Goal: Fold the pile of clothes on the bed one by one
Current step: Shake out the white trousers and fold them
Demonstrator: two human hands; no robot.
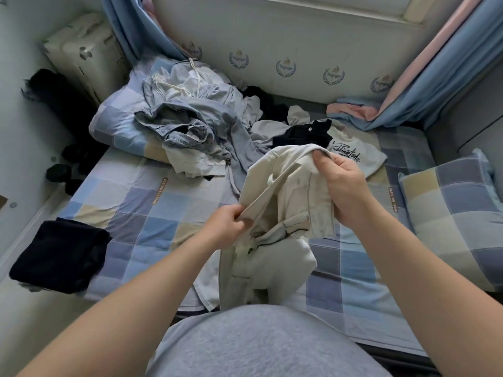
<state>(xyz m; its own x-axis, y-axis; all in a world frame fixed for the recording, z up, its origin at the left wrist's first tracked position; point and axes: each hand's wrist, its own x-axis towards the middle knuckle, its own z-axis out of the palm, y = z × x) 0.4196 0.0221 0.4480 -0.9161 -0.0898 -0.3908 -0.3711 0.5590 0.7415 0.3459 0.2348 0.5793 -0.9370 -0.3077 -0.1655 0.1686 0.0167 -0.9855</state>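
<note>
mostly crumpled cream cotton trousers (288,191), checked bed (152,213)

We are in a bedroom in someone's home. We see a bed (141,213) with a blue, grey and cream checked sheet. A pillow (449,208) in the same checks lies on the right. A second pillow (114,126) at the far left lies under a pile of clothes (196,118). Blue and pink curtains (446,77) hang on both sides, by a window ledge (326,12). The wall (307,50) behind the bed has little blue crests on it. A pale suitcase (84,53) stands in the far left corner.
</note>
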